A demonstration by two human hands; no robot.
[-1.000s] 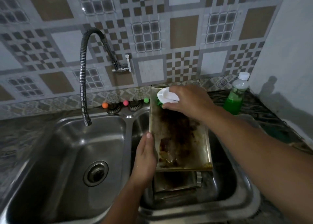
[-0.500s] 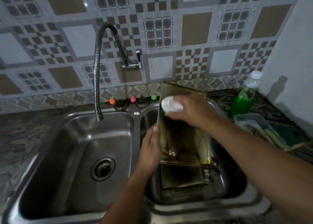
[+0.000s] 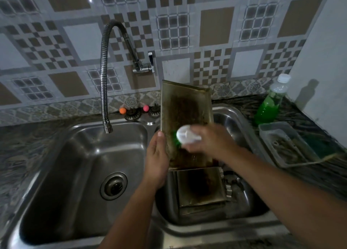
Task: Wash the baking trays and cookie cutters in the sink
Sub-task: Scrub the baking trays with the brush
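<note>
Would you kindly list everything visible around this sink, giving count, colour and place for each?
Stained metal baking tray: one, brown-blackened, held upright over right basin.
Second baking tray: one, dark-stained, lying in right basin.
White-handled green scrub brush: one, against upright tray.
Steel double sink: one, silver.
Flexible tap: one, chrome, above left basin.
Green soap bottle: one, right counter.
Clear plastic tub: one, right counter.
Left hand: grips tray edge.
Right hand: holds brush.
</note>
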